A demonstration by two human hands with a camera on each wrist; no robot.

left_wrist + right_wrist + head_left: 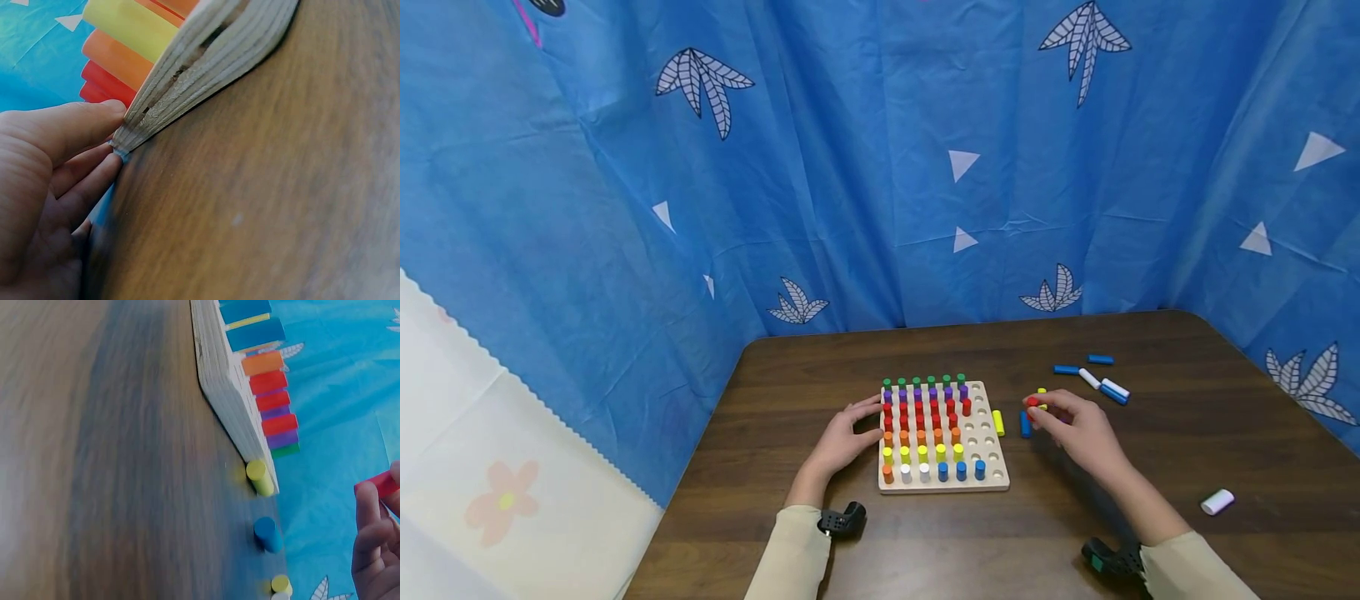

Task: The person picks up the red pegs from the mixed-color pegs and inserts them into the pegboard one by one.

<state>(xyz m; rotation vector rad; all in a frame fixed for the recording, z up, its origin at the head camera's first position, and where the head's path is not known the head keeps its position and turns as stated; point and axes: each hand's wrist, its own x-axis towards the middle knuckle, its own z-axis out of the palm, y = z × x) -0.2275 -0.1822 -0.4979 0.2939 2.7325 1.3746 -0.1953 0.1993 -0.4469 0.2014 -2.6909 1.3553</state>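
A pale wooden pegboard (944, 491) lies on the table with rows of colored pegs standing in it: green, purple, red, orange, yellow, white and blue. Its right-hand columns show bare holes. My left hand (842, 437) rests against the board's left edge, thumb and fingers extended along it; the left wrist view shows the thumb tip at the board's upper edge. Right of the board, my right hand (1086, 429) pinches a red peg (377, 484) between thumb and fingers, raised above the table. A blue peg (1026, 425) is close below that hand.
A yellow peg (997, 422) lies along the board's right side. Several blue and white pegs are scattered farther back, including a blue peg (1066, 369) and a white peg (1089, 378). Another white peg (1217, 502) lies far right. A blue curtain (880, 167) hangs behind the table.
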